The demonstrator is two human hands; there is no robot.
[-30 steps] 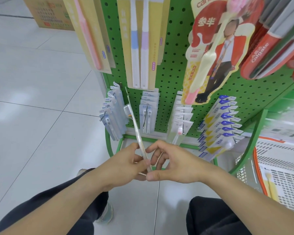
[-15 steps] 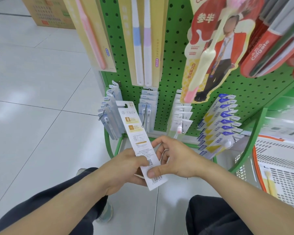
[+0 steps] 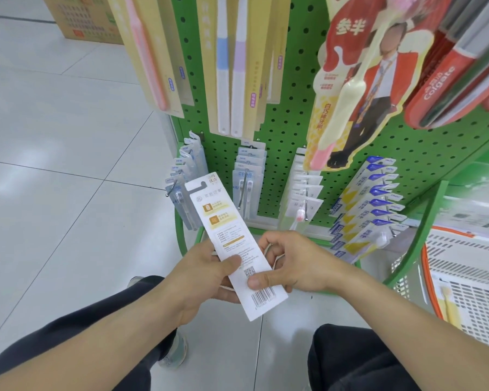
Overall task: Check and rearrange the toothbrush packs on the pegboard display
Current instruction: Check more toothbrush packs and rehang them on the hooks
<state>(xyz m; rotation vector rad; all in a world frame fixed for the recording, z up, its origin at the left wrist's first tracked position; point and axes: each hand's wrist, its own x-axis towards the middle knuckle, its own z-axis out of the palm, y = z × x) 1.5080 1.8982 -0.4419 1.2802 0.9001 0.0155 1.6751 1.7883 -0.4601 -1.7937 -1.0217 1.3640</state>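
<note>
Pack held back-side up for a check, low in front of the pegboard.

Both hands pinch the pack (image 3: pixel 232 244) near its barcode end: left hand (image 3: pixel 206 273) thumb on its face, right hand (image 3: pixel 291 266) thumb by the code. Only the bottom is held, so the pack could tip or slip to the floor (image 3: pixel 68 193). Beyond, the hooks (image 3: pixel 244 190) are crowded; rehanging might knock neighbours loose. The pegboard (image 3: pixel 288 108) is green, with a white basket (image 3: pixel 469 275) far right.

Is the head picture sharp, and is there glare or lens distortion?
Head view: the held pack is sharp, its barcode clear; soft glare lies on the floor tiles; wide-angle bending leans the pegboard and stretches the edges; the Colgate packs are slightly soft.
</note>
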